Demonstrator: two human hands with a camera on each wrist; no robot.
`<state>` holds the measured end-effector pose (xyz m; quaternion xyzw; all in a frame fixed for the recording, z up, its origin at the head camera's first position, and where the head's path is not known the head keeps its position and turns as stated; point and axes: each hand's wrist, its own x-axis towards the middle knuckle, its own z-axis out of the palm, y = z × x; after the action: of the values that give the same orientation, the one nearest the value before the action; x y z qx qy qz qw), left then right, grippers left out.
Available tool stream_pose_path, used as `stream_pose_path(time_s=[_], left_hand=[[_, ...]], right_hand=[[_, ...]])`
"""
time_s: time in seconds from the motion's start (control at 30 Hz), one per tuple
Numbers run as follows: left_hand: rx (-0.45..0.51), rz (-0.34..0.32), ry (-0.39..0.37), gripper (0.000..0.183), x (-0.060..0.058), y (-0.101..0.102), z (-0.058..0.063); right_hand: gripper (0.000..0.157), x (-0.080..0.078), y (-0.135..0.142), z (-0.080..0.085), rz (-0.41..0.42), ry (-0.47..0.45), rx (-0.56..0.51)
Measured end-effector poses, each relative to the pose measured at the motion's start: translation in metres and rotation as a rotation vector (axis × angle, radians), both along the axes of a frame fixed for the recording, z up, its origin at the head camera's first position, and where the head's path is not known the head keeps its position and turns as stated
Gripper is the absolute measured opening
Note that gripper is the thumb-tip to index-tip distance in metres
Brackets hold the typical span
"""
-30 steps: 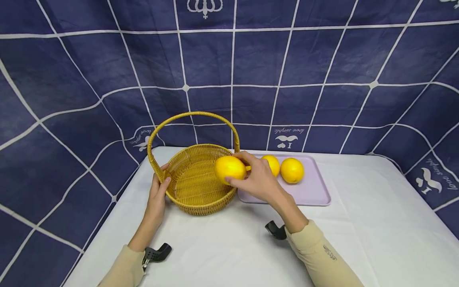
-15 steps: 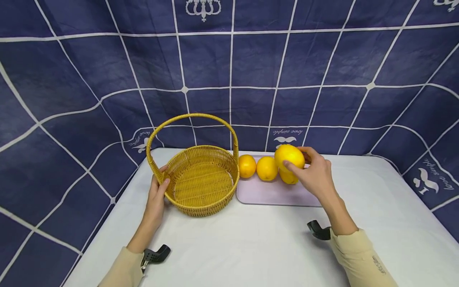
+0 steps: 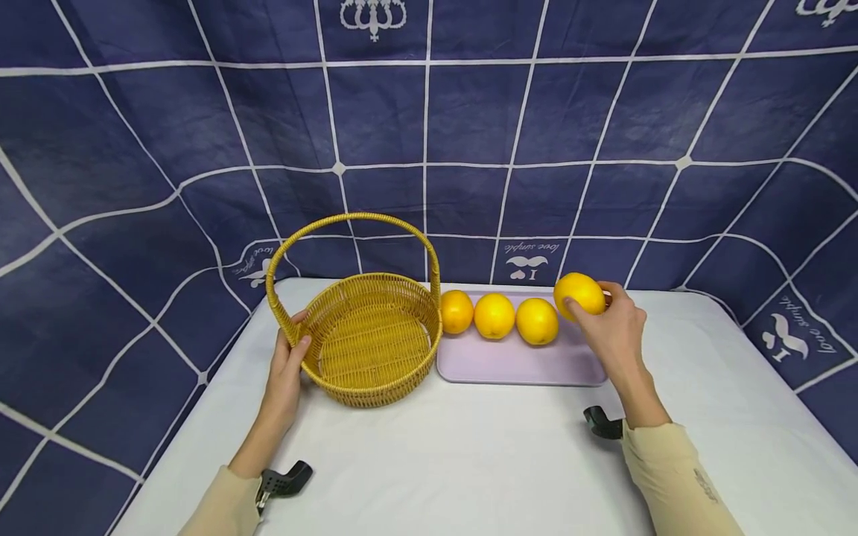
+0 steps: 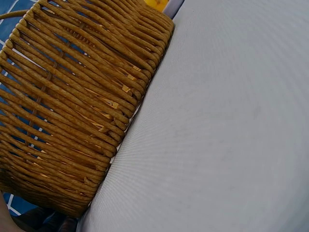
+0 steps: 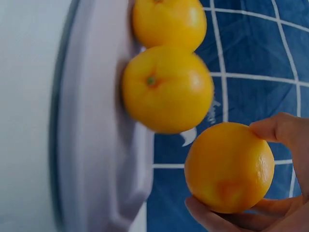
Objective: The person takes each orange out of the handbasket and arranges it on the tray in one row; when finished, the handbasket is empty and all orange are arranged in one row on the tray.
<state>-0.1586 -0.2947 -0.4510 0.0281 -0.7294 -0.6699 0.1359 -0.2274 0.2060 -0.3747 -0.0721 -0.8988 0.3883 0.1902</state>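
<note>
A golden woven basket with a tall arched handle stands upright on the left of the white table, nothing inside it. My left hand grips its left rim by the foot of the handle; the left wrist view shows mostly the basket's slatted wall. Above the right end of a lilac tray, my right hand holds an orange between thumb and fingers. In the right wrist view this orange appears raised beside the tray. Three more oranges lie in a row along the tray's back half.
The tray's left edge lies right against the basket's right side. A blue curtain with white grid lines hangs behind and beside the white-covered table. Black camera mounts sit on both wrists.
My right hand has carried the orange from the basket's right rim rightward, past the row, to the tray's right end. The left hand keeps its grip on the basket, which stays put.
</note>
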Motion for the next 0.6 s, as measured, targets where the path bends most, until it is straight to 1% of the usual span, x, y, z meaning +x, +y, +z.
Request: stream_pose_path(time_s=[0.13,0.3,0.43,0.6], left_hand=[[-0.003,-0.006,0.001,0.050,-0.001,-0.001,0.000],[-0.018,0.000,-0.012,0.051,0.000,-0.001,0.000],[-0.012,-0.003,-0.009,0.051,0.000,-0.001,0.001],[-0.002,-0.004,-0.008,0.051,-0.001,0.000,0.000]], right_hand=[[0.074,-0.003,0.006,-0.009,-0.039,-0.029,0.005],[0.073,-0.008,0.008,-0.025,-0.084,-0.054,0.012],[0.073,-0.012,0.007,-0.036,-0.081,-0.067,0.036],[0.074,-0.012,0.006,-0.040,-0.068,-0.090,0.070]])
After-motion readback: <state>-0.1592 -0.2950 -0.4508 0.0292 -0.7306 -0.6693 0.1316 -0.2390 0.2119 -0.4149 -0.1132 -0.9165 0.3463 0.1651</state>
